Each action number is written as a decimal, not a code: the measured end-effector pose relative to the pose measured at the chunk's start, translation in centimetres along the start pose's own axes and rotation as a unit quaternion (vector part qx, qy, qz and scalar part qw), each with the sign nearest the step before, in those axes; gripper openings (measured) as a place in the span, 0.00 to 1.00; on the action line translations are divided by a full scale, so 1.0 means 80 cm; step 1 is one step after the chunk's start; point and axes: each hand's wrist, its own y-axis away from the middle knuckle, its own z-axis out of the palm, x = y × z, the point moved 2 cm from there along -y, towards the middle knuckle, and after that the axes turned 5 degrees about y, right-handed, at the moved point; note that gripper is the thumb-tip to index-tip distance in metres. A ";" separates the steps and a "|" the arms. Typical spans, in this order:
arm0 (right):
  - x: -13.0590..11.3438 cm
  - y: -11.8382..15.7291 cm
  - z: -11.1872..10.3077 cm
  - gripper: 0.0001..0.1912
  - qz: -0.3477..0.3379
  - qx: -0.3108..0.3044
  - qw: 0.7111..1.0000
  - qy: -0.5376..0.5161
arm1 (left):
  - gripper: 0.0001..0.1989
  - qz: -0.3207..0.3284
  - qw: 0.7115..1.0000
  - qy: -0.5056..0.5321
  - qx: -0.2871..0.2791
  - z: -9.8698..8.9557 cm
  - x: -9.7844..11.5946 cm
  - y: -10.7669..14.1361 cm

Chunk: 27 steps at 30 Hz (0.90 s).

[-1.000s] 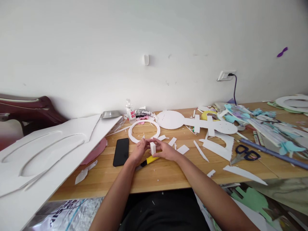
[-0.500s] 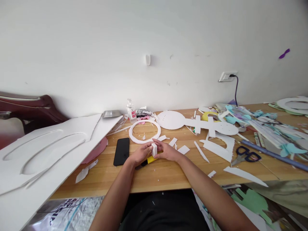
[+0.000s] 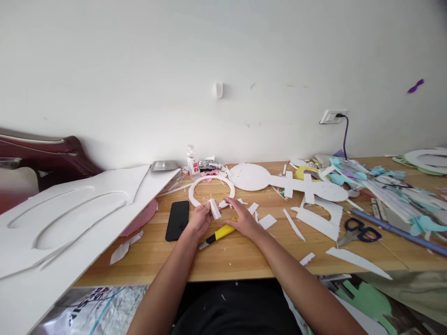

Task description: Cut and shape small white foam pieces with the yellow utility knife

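Between the thumb and fingers of my left hand [image 3: 200, 220] is a small white foam block [image 3: 214, 209], held tilted above the table. My right hand [image 3: 246, 217] is apart from the block, thumb and fingers spread, with nothing in it. Under and between the hands lies a yellow utility knife [image 3: 223, 231], its dark end toward the left; my right thumb is close over its other end. Just beyond the hands a white foam ring [image 3: 192, 194] lies flat, its near edge partly hidden by the fingers and block.
A black phone [image 3: 177, 221] lies left of my hands, beside a large white board [image 3: 91, 214]. Scissors [image 3: 359, 231], foam offcuts [image 3: 268, 221] and a blue tube [image 3: 394, 229] are to the right. Behind stand a bottle [image 3: 193, 163] and a long white cutout [image 3: 249, 177].
My right hand has come off the foam block and opened. My left hand has shifted slightly left with the block, which is now tilted. More of the knife shows.
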 end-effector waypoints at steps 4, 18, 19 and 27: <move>-0.011 0.002 0.000 0.43 -0.016 -0.019 1.000 -0.007 | 0.12 -0.089 0.996 0.026 -0.015 0.005 -0.012 0.005; -0.020 0.003 0.009 0.54 0.047 -0.042 0.985 -0.160 | 0.07 -0.122 0.989 0.080 -0.003 0.010 -0.023 0.005; -0.021 0.003 0.007 0.54 0.048 -0.042 0.986 -0.155 | 0.07 -0.122 0.989 0.080 -0.003 0.010 -0.023 0.005; -0.014 0.003 0.009 0.57 0.058 -0.045 0.986 -0.150 | 0.08 -0.134 0.988 0.080 -0.012 0.010 -0.029 0.005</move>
